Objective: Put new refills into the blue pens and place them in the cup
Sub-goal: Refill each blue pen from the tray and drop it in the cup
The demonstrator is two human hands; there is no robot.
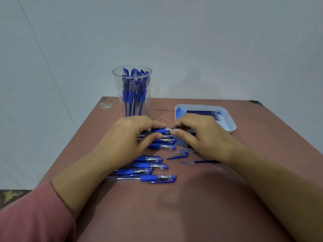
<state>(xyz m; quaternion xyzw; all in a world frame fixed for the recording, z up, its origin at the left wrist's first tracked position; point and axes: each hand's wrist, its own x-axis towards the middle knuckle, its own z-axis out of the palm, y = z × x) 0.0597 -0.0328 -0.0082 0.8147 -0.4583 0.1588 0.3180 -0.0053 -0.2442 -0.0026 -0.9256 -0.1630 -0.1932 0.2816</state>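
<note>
My left hand [129,135] grips a blue pen [160,131] by its blue grip, holding it level just above the table. My right hand [197,133] pinches the tip end of that same pen between thumb and forefinger. Several capped blue pens [153,169] lie in a row on the table below my hands. A loose blue cap [180,155] and a loose refill [197,162] lie to their right. The clear cup [132,91] stands behind my left hand with several blue pens upright in it. A white tray [230,123] at the right holds several refills [201,112].
The reddish-brown table [174,206] ends at its far edge just behind the cup and tray. A pale wall rises beyond. My pink sleeve [31,217] fills the lower left corner.
</note>
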